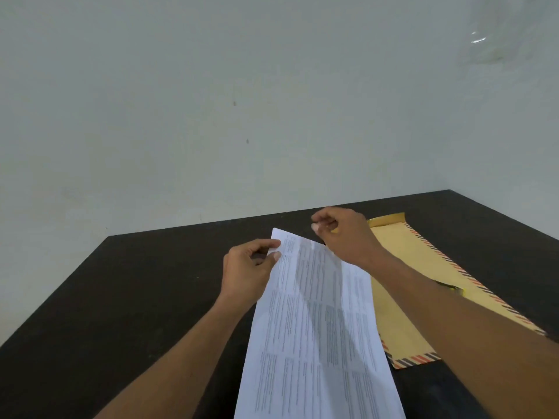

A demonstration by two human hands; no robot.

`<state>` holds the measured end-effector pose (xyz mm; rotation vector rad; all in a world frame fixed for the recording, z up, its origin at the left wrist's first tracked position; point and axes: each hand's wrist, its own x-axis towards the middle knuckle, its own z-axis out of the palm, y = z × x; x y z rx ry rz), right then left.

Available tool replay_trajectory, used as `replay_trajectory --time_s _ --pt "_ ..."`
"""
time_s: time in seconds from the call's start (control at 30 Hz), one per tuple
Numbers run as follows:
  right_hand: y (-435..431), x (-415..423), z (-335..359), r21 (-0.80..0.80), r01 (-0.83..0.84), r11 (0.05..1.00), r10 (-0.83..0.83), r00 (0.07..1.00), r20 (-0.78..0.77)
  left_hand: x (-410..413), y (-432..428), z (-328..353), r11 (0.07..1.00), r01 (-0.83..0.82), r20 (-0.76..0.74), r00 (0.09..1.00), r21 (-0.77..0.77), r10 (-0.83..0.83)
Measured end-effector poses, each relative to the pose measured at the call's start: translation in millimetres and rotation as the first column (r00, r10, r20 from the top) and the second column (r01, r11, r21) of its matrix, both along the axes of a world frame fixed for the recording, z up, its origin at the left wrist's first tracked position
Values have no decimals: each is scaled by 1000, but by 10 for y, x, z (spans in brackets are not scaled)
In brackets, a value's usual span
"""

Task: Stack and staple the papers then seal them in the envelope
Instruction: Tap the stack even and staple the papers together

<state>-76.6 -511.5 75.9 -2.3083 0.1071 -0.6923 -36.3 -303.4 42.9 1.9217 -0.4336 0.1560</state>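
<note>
Pinching the far left corner of the printed papers (317,328) between thumb and fingers, our left hand (248,267) holds the sheets over the dark table (136,297), their near end running off the bottom of the view. Our right hand (344,234) hovers at the far right corner, fingers curled; we cannot tell whether it grasps anything. Just right of the papers, a brown envelope (402,267) with striped edging lies flat, partly under our right forearm. A small yellow-and-black object (453,290) peeks out beside that forearm. A pale wall (211,116) stands behind.
</note>
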Motion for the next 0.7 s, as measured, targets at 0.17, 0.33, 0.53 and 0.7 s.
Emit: replay_trajectory --time_s 0.17,0.33,0.53,0.7 --pt "-815 -494 -195 -362 261 895 -431 714 -552 0 -183 -105 1000 6 -30 1000 -11 -6" --pt "-1072 -852 -406 -514 175 840 -529 480 -700 -13 -376 -255 1000 22 -58 998 20 -21" --pt "-1083 -773 -284 -293 349 890 -455 703 -547 22 -350 -215 999 9 -58 998 -32 -11" --pt "-544 -384 368 847 155 508 -101 988 -120 15 -203 -95 997 -10 -57 998 -71 6"
